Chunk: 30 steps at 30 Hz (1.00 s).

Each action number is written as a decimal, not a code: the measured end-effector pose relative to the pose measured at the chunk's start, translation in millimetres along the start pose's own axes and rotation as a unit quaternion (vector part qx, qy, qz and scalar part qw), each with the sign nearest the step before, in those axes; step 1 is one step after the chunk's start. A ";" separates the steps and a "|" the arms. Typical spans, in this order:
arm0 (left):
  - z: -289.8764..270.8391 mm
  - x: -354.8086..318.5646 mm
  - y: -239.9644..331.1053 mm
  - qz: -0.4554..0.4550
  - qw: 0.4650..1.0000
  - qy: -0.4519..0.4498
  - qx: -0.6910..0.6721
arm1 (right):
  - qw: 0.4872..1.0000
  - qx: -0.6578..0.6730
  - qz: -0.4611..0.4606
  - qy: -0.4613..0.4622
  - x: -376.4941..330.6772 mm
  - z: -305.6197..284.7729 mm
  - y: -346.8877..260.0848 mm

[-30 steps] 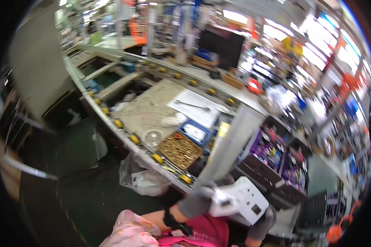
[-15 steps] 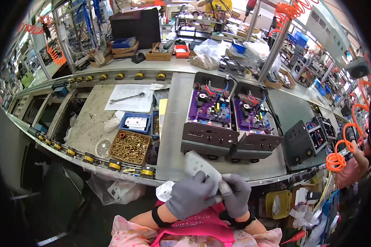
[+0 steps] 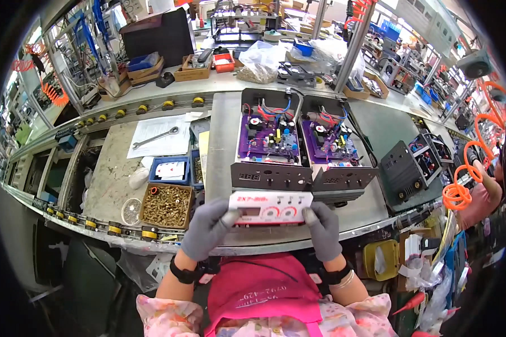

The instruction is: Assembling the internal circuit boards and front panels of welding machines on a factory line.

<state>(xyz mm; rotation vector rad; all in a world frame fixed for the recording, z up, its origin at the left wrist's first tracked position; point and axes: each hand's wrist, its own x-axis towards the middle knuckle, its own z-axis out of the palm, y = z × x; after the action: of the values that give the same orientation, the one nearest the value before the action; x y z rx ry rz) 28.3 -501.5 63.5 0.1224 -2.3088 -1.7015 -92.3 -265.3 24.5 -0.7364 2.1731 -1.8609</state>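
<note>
Over the grey worktop (image 3: 225, 168), your left hand (image 3: 208, 227) and right hand (image 3: 322, 227) grip the white faceplate (image 3: 270, 208), not yet on the dark front panel (image 3: 271, 177).

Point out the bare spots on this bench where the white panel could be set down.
Free: the grey strip between the blue tray and the left purple-board unit, and the bench edge right of the right hand. Crowded: around the screw box by the left hand.

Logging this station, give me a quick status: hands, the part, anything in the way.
Left hand and right hand, both gloved, grip white panel by its ends. Panel held level before two open machines. Box of screws sits left, apart.
</note>
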 end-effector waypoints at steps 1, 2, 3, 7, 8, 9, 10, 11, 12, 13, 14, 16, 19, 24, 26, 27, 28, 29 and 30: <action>1.0 7.0 -7.4 0.003 1.000 0.018 0.003 | 0.998 0.019 -0.026 0.053 5.0 6.2 2.1; 1.1 14.1 -11.3 -0.019 0.999 0.025 -0.018 | 0.996 0.023 -0.039 0.074 10.8 10.8 0.9; 2.1 19.9 -16.0 -0.042 0.998 0.032 -0.040 | 0.996 0.021 -0.038 0.078 15.5 13.3 -0.4; 2.0 33.2 -25.0 -0.032 0.995 0.060 -0.076 | 0.991 -0.037 -0.070 0.112 28.1 19.4 -2.7; 1.9 34.1 -26.6 -0.029 0.995 0.056 -0.074 | 0.989 -0.032 -0.075 0.121 28.6 20.8 -2.2; 1.9 36.3 -25.9 -0.027 0.995 0.052 -0.076 | 0.988 -0.026 -0.079 0.129 29.2 21.3 -1.7; 1.6 37.2 -24.2 -0.030 0.995 0.054 -0.075 | 0.988 -0.028 -0.079 0.132 29.5 21.6 -0.8; 1.5 38.3 -23.5 -0.033 0.995 0.056 -0.073 | 0.987 -0.030 -0.075 0.136 30.0 21.5 0.2; 2.2 39.9 -26.3 -0.034 0.995 0.057 -0.074 | 0.987 -0.031 -0.070 0.139 30.4 21.2 0.6; 2.6 41.0 -26.5 -0.034 0.995 0.054 -0.075 | 0.987 -0.032 -0.070 0.141 31.0 21.4 0.0; 2.9 41.8 -26.3 -0.030 0.995 0.059 -0.076 | 0.987 -0.035 -0.069 0.144 31.5 21.5 -1.3; 3.3 43.4 -27.0 -0.026 0.995 0.062 -0.078 | 0.986 -0.037 -0.068 0.147 32.3 21.8 -0.8; 2.9 44.5 -30.1 -0.025 0.995 0.061 -0.076 | 0.986 -0.028 -0.070 0.151 33.1 22.0 1.2; 1.5 45.8 -34.5 -0.021 0.996 0.057 -0.067 | 0.985 -0.039 -0.070 0.152 33.1 22.3 -1.8; 0.7 46.1 -34.0 -0.022 0.996 0.060 -0.069 | 0.983 -0.056 -0.077 0.156 34.3 22.8 0.3; 0.5 46.6 -33.7 -0.023 0.995 0.062 -0.072 | 0.981 -0.074 -0.084 0.161 34.7 22.7 1.5; -0.2 46.0 -33.1 -0.023 0.995 0.068 -0.069 | 0.981 -0.071 -0.086 0.156 34.5 23.1 0.8; -0.5 45.9 -32.8 -0.025 0.996 0.062 -0.064 | 0.981 -0.071 -0.089 0.159 33.9 23.1 -0.8; -1.0 45.7 -32.1 -0.026 0.996 0.056 -0.058 | 0.980 -0.072 -0.091 0.162 33.7 23.2 -1.6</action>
<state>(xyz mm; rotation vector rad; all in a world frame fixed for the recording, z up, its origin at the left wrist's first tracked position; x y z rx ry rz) -18.2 -522.6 41.0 0.2496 -2.1387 -1.8016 -110.4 -301.9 27.3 -0.7248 2.5405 -2.0530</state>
